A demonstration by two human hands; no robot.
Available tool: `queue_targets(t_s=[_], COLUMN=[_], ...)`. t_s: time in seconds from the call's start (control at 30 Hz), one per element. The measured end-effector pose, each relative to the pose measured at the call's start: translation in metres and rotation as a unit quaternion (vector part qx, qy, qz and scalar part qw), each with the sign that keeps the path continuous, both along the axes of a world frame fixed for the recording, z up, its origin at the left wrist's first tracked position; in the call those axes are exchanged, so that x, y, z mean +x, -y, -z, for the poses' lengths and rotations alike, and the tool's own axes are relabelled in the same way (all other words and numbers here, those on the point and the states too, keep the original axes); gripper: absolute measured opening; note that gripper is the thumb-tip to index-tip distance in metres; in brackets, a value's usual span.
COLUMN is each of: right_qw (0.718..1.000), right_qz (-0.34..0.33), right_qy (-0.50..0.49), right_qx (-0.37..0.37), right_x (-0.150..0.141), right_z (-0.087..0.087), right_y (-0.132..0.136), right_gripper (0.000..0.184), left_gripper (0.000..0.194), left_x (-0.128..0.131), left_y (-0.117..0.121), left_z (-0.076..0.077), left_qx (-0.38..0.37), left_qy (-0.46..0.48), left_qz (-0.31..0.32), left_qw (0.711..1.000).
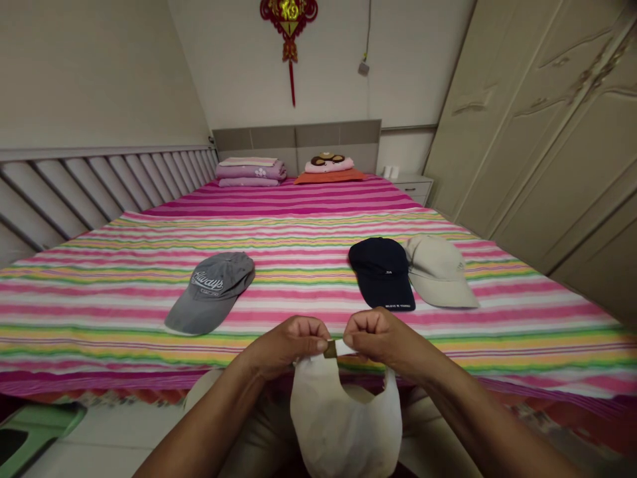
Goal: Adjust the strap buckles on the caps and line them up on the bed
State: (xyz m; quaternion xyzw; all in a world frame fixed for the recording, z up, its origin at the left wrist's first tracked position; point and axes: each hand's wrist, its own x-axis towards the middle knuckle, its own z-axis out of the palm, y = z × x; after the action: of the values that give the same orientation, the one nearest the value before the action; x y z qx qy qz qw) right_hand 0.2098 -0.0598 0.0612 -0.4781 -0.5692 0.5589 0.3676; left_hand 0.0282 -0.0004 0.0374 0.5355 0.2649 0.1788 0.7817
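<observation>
A white cap hangs in front of me, back side up. Both my hands pinch its rear strap at the small brass buckle. My left hand is closed on the strap's left end and my right hand is closed on its right end. On the striped bed beyond lie a grey cap at the left, a navy cap right of centre, and a beige cap touching the navy one.
Folded purple bedding and an orange and pink pillow stack rest at the headboard. A wardrobe lines the right side. A slatted rail runs along the left. A green stool stands on the floor at lower left.
</observation>
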Motion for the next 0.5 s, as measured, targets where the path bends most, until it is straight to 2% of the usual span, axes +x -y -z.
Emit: queue_targets(t_s=[0.13,0.27,0.4,0.5], right_qw=[0.995,0.965,0.948,0.943], right_qz=[-0.031,-0.089,-0.061,-0.018], right_qy=[-0.086,-0.226,-0.295,-0.324], right_qx=[-0.039,-0.103,-0.103,-0.073], right_x=[0.009,0.024,0.027,0.021], right_z=[0.004,0.022,0.036,0.033], right_y=[-0.008,-0.021,-0.023,-0.018], right_gripper=[0.028,0.037,0.044,0.048], left_gripper=[0.024,0.021,0.013,0.014], left_x=[-0.003,-0.005,-0.007,-0.009], left_y=[-0.007,-0.019,-0.029,-0.030], left_z=[-0.003,-0.010,-0.017,-0.022], left_qx=[-0.049,-0.096,-0.139,-0.134], left_qy=[0.061,0.168,0.191,0.199], left_qz=[-0.025,-0.068,-0.095,-0.093], left_qw=[0.997,0.979,0.967,0.966])
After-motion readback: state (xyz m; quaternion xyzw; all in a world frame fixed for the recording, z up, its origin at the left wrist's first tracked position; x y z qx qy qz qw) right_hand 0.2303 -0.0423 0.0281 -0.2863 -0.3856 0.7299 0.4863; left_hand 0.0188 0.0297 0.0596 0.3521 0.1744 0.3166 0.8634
